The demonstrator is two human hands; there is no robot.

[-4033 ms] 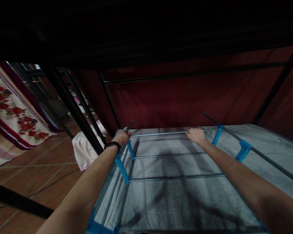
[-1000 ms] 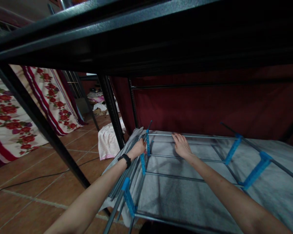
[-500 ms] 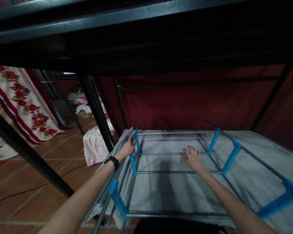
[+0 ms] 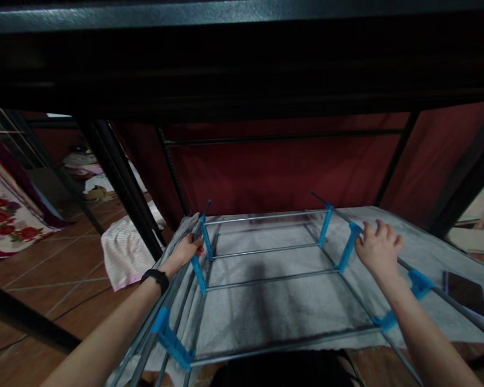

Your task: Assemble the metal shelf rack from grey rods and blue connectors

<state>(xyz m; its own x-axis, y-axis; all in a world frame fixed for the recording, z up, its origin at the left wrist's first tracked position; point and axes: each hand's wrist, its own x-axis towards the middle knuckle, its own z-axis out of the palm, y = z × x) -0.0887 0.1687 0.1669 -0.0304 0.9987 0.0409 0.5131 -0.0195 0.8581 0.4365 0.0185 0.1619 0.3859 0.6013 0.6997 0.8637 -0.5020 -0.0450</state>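
Note:
A frame of thin grey metal tubes [image 4: 266,280] joined by blue plastic connectors [image 4: 349,247] lies on a grey fabric sheet [image 4: 242,317]. On its left side, my left hand [image 4: 189,248], a black band at the wrist, is closed around the upper side tube between two blue connectors; the fingertips are partly hidden. Over the right side tube, my right hand [image 4: 379,244] is raised with fingers spread, just right of a blue connector. Nothing shows in it. More loose-looking tubes [image 4: 145,336] run along the frame's left edge beside bunched fabric.
A dark metal bed-like structure [image 4: 242,16] hangs low overhead, with black posts [image 4: 116,183] at the sides. A dark red curtain [image 4: 242,177] covers the back. A dark flat tablet-like object [image 4: 465,293] lies at right. Striped cloth [image 4: 125,244] rests left, above the tiled floor [image 4: 80,279].
My right hand has moved right from over the frame's middle crossbar to its right side tube. My left hand stays on the left side. The view has turned rightward.

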